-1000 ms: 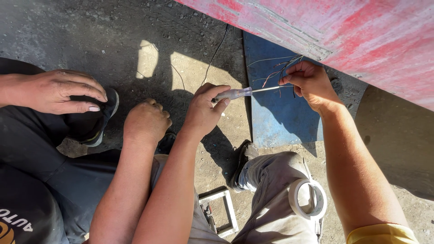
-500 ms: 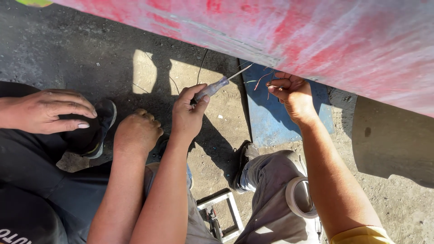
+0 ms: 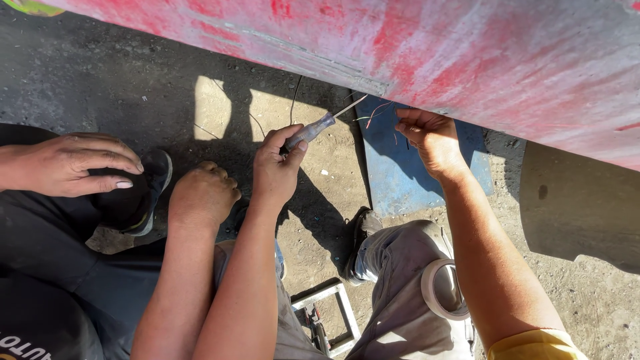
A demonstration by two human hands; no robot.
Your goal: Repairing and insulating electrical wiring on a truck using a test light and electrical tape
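— Clear plastic, that handle: the screwdriver [image 3: 313, 131] had a see-through grip and a thin metal shaft. Which way did it point?

— Its long axis ran on a slant, from lower left to upper right. The handle end sat in the left hand [image 3: 277, 167], and the tip reached up toward the lower edge of the worn red panel [image 3: 467, 53], close to the thin coloured wires [image 3: 375, 112] hanging there.

— How did the fingers sit on it?

— The left hand's fingers were curled round the handle, thumb laid along it, so the grip was closed on the tool. The right hand [image 3: 430, 137] was raised just under the panel's edge, fingers bent and pinched narrow near the wires; whether it truly held a strand, I could not tell.

— And what lay around them?

— A blue sheet [image 3: 400, 180] was on the ground beneath the right hand. A roll of tape [image 3: 440, 290] was ringed round the grey trouser leg by the right forearm. A small metal frame [image 3: 333, 320] lay on the dirt between the knees.

— Were there other hands?

— Yes, a second person's. One fist [image 3: 203, 197] rested just left of the screwdriver hand, apart from the tool. Another hand [image 3: 73, 165] lay spread farther left, beside a dark shoe [image 3: 150, 193].
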